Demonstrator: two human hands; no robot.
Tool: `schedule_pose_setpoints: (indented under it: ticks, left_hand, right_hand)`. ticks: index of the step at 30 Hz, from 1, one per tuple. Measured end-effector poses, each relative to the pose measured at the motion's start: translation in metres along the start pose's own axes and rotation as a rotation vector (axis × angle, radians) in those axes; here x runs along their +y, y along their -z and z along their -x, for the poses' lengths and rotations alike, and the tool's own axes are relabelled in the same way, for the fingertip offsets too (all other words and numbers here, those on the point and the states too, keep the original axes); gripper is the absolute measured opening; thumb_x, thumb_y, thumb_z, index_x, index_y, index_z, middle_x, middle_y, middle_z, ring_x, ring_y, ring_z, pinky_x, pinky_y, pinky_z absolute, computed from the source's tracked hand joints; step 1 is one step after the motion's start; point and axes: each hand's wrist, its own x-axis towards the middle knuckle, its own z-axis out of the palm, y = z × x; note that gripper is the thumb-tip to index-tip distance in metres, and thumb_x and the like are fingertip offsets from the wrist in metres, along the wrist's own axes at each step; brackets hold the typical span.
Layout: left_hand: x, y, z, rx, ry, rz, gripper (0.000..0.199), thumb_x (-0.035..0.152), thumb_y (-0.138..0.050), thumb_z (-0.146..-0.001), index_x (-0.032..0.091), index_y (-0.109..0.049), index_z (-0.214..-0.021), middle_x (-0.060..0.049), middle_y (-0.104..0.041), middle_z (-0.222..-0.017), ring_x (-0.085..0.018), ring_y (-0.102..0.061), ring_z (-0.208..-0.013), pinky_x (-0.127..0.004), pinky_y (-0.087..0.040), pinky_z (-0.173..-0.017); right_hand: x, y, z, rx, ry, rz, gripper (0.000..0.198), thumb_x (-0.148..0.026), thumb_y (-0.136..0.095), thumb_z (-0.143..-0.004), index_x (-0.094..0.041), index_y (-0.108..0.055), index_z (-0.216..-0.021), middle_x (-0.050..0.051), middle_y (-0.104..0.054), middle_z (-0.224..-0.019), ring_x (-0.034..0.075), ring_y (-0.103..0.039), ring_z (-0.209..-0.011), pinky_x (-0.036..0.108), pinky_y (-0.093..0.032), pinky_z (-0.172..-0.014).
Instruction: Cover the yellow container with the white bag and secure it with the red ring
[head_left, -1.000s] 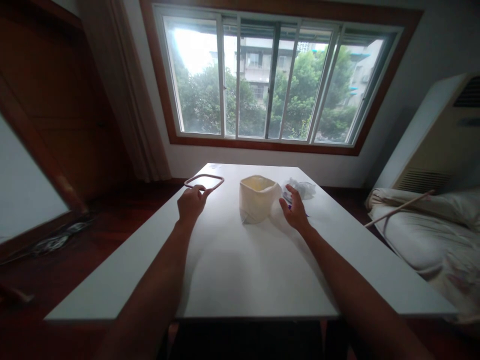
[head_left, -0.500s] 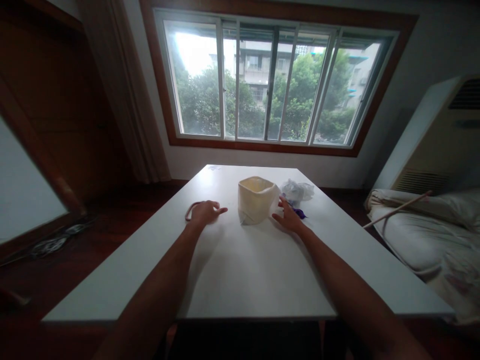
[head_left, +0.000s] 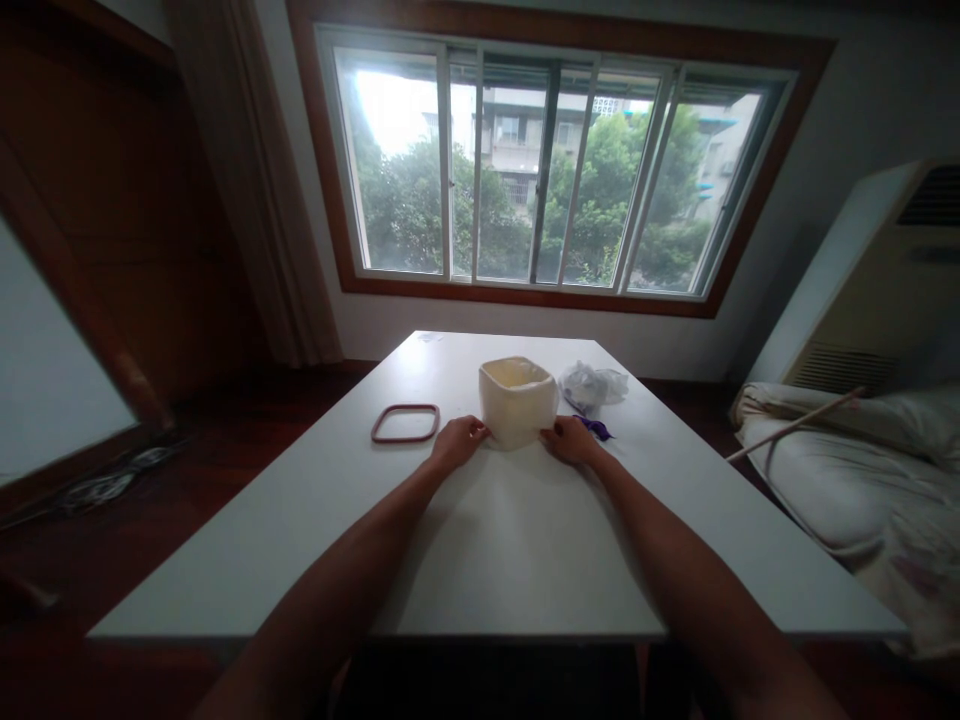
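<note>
A cream, square-mouthed bin [head_left: 517,400] stands upright on the white table. A thin, pale plastic bag [head_left: 510,437] lines it and hangs down over its outside. At the bin's lower left, my left hand [head_left: 459,440] is closed in a pinch on the bag's hanging edge. My right hand [head_left: 570,440] pinches the bag at the lower right, fingers closed. To the left of my left hand lies a reddish-brown rounded-square ring frame [head_left: 405,437], flat on the tabletop.
Behind my right hand lie a crumpled whitish plastic bag [head_left: 592,385] and a purple item [head_left: 598,428]. The white table [head_left: 517,560] narrows toward the window [head_left: 536,170]. A covered seat with a stick [head_left: 795,425] on it is at the right.
My left hand has left the ring frame and moved right to the bin's lower left side. My right hand has come lower along the bin, and its fingers have closed on the bag.
</note>
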Motion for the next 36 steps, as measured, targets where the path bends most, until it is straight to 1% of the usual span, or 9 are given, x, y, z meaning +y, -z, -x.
schedule_pose_setpoints:
  ticks: [3,7,14,19,22,26,30,33,36]
  left_hand:
    - [-0.001,0.008,-0.003,0.024,0.008,0.015,0.03,0.043,-0.05,-0.093,0.02,-0.069,-0.086,-0.005,-0.075,-0.085,-0.018,-0.068,-0.077,-0.028,-0.044,-0.068]
    - [0.002,0.014,-0.002,0.059,0.024,0.065,0.038,0.046,-0.037,-0.098,0.019,-0.065,-0.096,-0.003,-0.074,-0.073,-0.016,-0.066,-0.068,-0.027,-0.043,-0.065]
    - [0.004,-0.003,0.004,-0.057,0.0,-0.096,0.062,0.048,-0.055,-0.089,0.02,-0.041,-0.143,-0.01,-0.074,-0.101,-0.024,-0.069,-0.096,-0.031,-0.045,-0.075]
    - [0.009,-0.01,0.003,-0.068,0.024,-0.2,0.037,0.049,-0.049,-0.091,0.024,-0.066,-0.113,-0.011,-0.073,-0.105,-0.027,-0.068,-0.097,-0.034,-0.047,-0.077]
    - [0.01,-0.011,0.003,-0.057,0.032,-0.203,0.029,0.042,-0.047,-0.092,0.025,-0.07,-0.101,-0.008,-0.074,-0.103,-0.025,-0.068,-0.096,-0.033,-0.048,-0.077]
    - [0.01,-0.012,0.004,-0.035,0.029,-0.175,0.037,0.037,-0.052,-0.091,0.026,-0.058,-0.126,-0.006,-0.074,-0.101,-0.023,-0.067,-0.098,-0.032,-0.048,-0.078]
    - [0.013,-0.01,0.007,-0.014,-0.018,-0.103,0.089,0.041,-0.07,-0.08,0.025,-0.021,-0.153,-0.003,-0.073,-0.098,-0.024,-0.067,-0.096,-0.031,-0.048,-0.077]
    - [0.018,-0.004,0.01,0.099,-0.091,-0.106,0.108,0.045,-0.075,-0.076,0.023,-0.005,-0.156,-0.008,-0.068,-0.111,-0.025,-0.066,-0.099,-0.034,-0.05,-0.079]
    - [0.026,0.005,0.013,0.271,-0.231,-0.162,0.109,0.045,-0.075,-0.076,0.021,-0.004,-0.156,-0.016,-0.058,-0.128,-0.031,-0.059,-0.115,-0.042,-0.05,-0.087]
  right_hand:
    - [0.001,0.009,0.0,-0.011,-0.059,-0.118,0.025,-0.037,-0.057,-0.084,-0.02,-0.056,-0.065,0.0,-0.063,-0.054,0.014,-0.057,-0.051,0.024,-0.039,-0.054]
    - [-0.008,0.02,0.003,0.081,-0.104,-0.263,0.031,-0.045,-0.054,-0.085,-0.02,-0.053,-0.066,-0.003,-0.057,-0.047,0.013,-0.055,-0.043,0.024,-0.041,-0.051]
    - [-0.037,0.021,0.008,0.06,0.013,-0.416,0.045,-0.057,-0.06,-0.082,-0.021,-0.046,-0.059,-0.001,-0.056,-0.048,0.014,-0.057,-0.045,0.023,-0.038,-0.045]
    - [-0.059,0.007,0.01,-0.018,0.104,-0.462,0.041,-0.057,-0.067,-0.078,-0.02,-0.055,-0.065,0.0,-0.061,-0.057,0.014,-0.058,-0.053,0.025,-0.044,-0.049]
    - [-0.068,0.006,0.012,-0.008,0.152,-0.425,0.039,-0.053,-0.07,-0.077,-0.019,-0.056,-0.063,0.0,-0.06,-0.058,0.015,-0.057,-0.055,0.026,-0.046,-0.052]
    - [-0.079,0.015,0.016,0.196,0.255,-0.35,0.025,-0.042,-0.068,-0.08,-0.018,-0.062,-0.072,0.004,-0.066,-0.072,0.019,-0.061,-0.068,0.032,-0.052,-0.066]
    - [-0.091,0.024,0.02,0.468,0.427,-0.232,0.016,-0.032,-0.064,-0.083,-0.018,-0.067,-0.09,0.011,-0.066,-0.104,0.026,-0.061,-0.101,0.041,-0.049,-0.091]
    - [-0.099,0.027,0.023,0.591,0.434,-0.097,0.016,-0.032,-0.063,-0.084,-0.019,-0.066,-0.092,0.012,-0.062,-0.106,0.028,-0.057,-0.106,0.045,-0.047,-0.094]
    - [-0.102,0.03,0.026,0.694,0.407,0.01,0.017,-0.034,-0.063,-0.084,-0.019,-0.064,-0.089,0.012,-0.06,-0.105,0.028,-0.056,-0.104,0.047,-0.046,-0.093]
